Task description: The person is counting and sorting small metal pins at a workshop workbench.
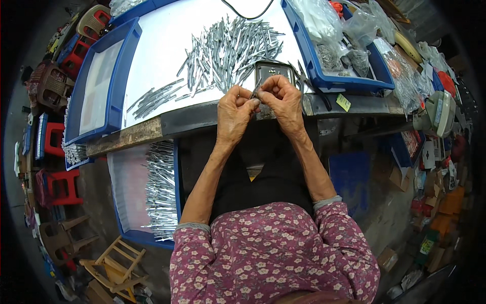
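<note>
My left hand (235,112) and my right hand (282,104) meet over the front edge of the table, fingertips pinched close together. Between them is a thin dark metal piece (257,90), mostly covered by the fingers; its exact kind does not show. Just beyond my right hand lies a small dark tray (275,69) with small parts in it. To its right rest pliers (302,77) with dark handles. A large heap of slim silvery metal pieces (223,55) spreads over the white tabletop ahead, with a smaller row of them (158,97) to the left.
An empty-looking blue tray (112,93) stands on the table's left. At the right, a blue tray (324,81) holds plastic bags of small parts. Below the table, another blue tray (135,235) carries many metal pieces. A yellow tag (343,103) hangs at the table edge. Stools (63,187) stand left.
</note>
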`<action>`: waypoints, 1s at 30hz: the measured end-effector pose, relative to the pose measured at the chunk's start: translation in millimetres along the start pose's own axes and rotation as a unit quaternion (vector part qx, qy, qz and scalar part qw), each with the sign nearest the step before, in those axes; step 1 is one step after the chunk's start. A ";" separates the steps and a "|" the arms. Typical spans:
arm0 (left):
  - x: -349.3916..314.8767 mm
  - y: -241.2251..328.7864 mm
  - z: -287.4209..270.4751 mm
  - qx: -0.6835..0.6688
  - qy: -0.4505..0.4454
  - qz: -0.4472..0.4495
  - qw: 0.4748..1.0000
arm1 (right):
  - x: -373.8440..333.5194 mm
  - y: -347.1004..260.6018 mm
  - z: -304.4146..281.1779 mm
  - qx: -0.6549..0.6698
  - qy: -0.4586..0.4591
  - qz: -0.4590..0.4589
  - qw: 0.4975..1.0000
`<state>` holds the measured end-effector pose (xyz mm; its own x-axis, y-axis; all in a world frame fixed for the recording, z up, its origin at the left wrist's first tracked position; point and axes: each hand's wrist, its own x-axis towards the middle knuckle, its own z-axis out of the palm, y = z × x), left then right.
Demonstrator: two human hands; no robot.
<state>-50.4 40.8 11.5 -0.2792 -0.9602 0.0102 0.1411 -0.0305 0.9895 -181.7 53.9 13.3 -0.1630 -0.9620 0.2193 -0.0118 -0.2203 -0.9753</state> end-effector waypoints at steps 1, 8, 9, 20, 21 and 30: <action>0.2 -0.7 -0.2 0.000 0.000 0.000 1.000 | 0.2 0.0 -0.1 0.000 0.000 0.000 1.000; -0.4 -4.1 -2.6 0.059 0.028 0.046 0.997 | 1.5 2.0 0.7 -0.007 -0.009 0.009 1.000; 0.0 -4.6 -2.7 0.068 0.030 0.055 0.996 | 1.5 1.2 0.4 -0.009 -0.010 0.009 1.000; -3.1 -9.3 4.0 0.096 0.077 0.112 0.986 | -0.9 3.0 5.6 -0.026 0.001 -0.027 0.999; -3.0 -10.0 3.5 0.100 0.080 0.110 0.986 | -0.6 4.2 6.3 -0.018 0.001 -0.031 0.999; -2.9 -12.6 6.8 0.150 0.101 0.150 0.972 | 1.0 12.3 5.9 0.005 0.013 -0.031 0.999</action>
<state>-57.8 45.9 0.0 -0.0716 -0.9491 0.3068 -0.1035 0.3130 0.9441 -176.2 49.3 1.7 -0.1878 -0.9417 0.2792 -0.0132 -0.2818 -0.9594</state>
